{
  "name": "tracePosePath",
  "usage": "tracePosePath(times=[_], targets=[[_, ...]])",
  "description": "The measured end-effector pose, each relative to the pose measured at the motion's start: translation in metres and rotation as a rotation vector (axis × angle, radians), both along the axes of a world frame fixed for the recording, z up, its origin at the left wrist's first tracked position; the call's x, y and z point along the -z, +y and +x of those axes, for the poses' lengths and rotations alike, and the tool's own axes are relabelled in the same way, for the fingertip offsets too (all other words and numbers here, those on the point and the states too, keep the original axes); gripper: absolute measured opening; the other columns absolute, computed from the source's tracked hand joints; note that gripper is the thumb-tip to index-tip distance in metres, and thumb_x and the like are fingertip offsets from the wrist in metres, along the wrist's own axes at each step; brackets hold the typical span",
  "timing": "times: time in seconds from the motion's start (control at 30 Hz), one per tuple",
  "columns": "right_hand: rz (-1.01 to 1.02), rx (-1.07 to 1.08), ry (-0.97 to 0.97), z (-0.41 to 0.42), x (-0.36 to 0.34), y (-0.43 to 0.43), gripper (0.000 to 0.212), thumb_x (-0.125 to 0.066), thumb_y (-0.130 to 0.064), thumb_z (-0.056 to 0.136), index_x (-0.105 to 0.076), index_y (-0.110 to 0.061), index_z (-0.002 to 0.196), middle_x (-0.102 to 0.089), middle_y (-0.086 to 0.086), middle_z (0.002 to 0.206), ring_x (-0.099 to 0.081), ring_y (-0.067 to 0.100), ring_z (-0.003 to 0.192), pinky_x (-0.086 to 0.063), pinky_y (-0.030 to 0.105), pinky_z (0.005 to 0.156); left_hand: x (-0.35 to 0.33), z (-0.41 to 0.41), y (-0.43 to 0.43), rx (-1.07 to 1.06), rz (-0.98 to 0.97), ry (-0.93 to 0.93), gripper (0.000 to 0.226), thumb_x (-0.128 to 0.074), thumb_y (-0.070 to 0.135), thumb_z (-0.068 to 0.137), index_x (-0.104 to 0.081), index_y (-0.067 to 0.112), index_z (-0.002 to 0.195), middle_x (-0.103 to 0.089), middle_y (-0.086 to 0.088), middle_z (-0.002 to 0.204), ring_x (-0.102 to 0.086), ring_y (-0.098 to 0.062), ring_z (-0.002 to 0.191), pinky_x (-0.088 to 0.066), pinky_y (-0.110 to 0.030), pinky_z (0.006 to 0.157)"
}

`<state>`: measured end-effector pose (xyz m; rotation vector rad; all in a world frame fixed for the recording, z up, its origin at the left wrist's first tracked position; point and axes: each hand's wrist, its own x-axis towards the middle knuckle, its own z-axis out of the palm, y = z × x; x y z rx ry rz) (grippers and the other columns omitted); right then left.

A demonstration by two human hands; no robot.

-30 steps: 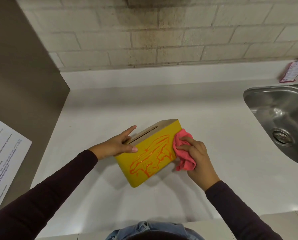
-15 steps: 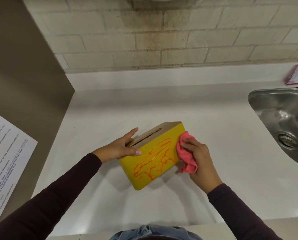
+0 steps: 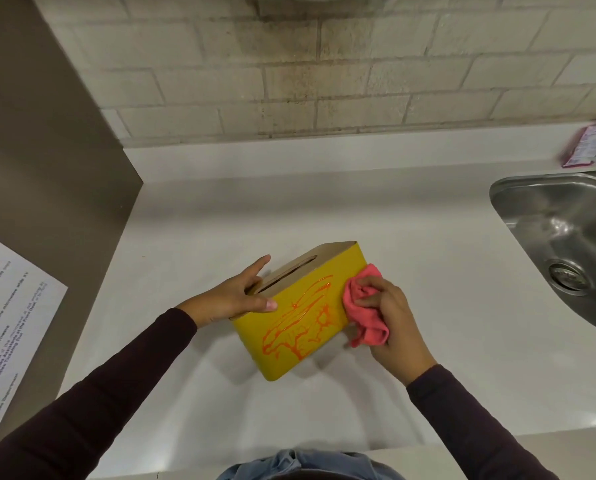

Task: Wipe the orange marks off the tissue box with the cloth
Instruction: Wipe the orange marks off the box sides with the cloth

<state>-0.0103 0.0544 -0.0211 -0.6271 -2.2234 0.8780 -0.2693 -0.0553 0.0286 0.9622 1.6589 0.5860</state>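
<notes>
Since the tissue box is a rigid yellow shell with a wooden lid, it should handle as stiff and light; judgement only, as its contents are not visible. It stands in the middle of the white counter, angled, with the marked long face turned up toward the camera; I cannot tell whether its base sits flat.

The orange marks run across most of that face and look glossy and raised, so probably wet or waxy and liable to smear rather than lift cleanly.

Left grip: a bare hand on the near end of the box, fingers laid over the lid beside the slot, thumb on the yellow face; it pinches the top edge and steadies the box.

Right grip: fingers curled round a bunched pink cloth, pressing it on the far end of the marked face, at the edge of the marks.

Handling notes: the yellow finish looks smooth, so likely slippery under sideways wiping; a light box will tend to skate on the counter unless braced; the best hold seems to be the one in use, at the lid edge and clear of the marks; the cloth is soft and compliant, and a folded pad would probably give firmer pressure.

The steel sink lies well apart, to the right.
</notes>
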Motion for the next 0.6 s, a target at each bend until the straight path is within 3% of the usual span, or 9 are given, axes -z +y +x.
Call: tracePosePath(times=[0.07, 0.17, 0.27, 0.47, 0.6], targets=[[-0.026, 0.067, 0.069, -0.014, -0.007, -0.001, 0.034, -0.075, -0.015, 0.063, -0.065, -0.019, 0.095, -0.055, -0.006, 0.109, -0.054, 0.013, 0.102, -0.047, 0.029, 0.082, 0.0, -0.001, 0.0, 0.007, 0.001, 0.01, 0.087, -0.063, 0.023, 0.087, -0.004, 0.036, 0.148, -0.02, -0.016, 0.156, -0.02, -0.026, 0.146, -0.027, -0.041, 0.116], [-0.034, 0.104, 0.154, -0.032, -0.011, -0.011, 0.043, -0.067, -0.022, 0.074, -0.06, -0.017, 0.116, -0.05, -0.001, 0.125, -0.047, 0.017, 0.117, -0.039, 0.027, 0.1, 0.001, -0.001, 0.001, -0.001, -0.002, 0.011, 0.084, -0.061, 0.021, 0.088, -0.005, 0.036, 0.149, -0.02, -0.016, 0.156, -0.019, -0.025, 0.146, -0.026, -0.038, 0.115], [0.031, 0.04, 0.112, -0.033, -0.003, -0.021, 0.042, -0.064, -0.023, 0.083, -0.055, -0.019, 0.124, -0.045, 0.0, 0.132, -0.043, 0.016, 0.123, -0.038, 0.031, 0.103, 0.001, 0.0, 0.001, -0.022, -0.003, 0.005, 0.084, -0.061, 0.022, 0.088, -0.004, 0.036, 0.149, -0.02, -0.017, 0.156, -0.02, -0.026, 0.145, -0.028, -0.037, 0.112], [0.08, 0.017, 0.07, -0.002, 0.011, -0.013, 0.057, -0.083, -0.012, 0.069, -0.056, -0.022, 0.118, -0.046, -0.006, 0.128, -0.047, 0.017, 0.118, -0.041, 0.035, 0.1, 0.003, 0.001, 0.001, -0.022, 0.012, -0.002, 0.089, -0.065, 0.022, 0.085, -0.004, 0.035, 0.149, -0.02, -0.016, 0.156, -0.019, -0.023, 0.146, -0.027, -0.039, 0.115], [-0.077, 0.119, 0.192, -0.022, -0.008, -0.013, 0.044, -0.066, -0.021, 0.076, -0.057, -0.025, 0.12, -0.045, -0.017, 0.126, -0.042, -0.001, 0.12, -0.033, 0.014, 0.101, 0.003, 0.002, 0.0, -0.01, 0.022, -0.005, 0.089, -0.065, 0.023, 0.085, -0.004, 0.036, 0.148, -0.022, -0.013, 0.156, -0.021, -0.022, 0.145, -0.031, -0.031, 0.107]])
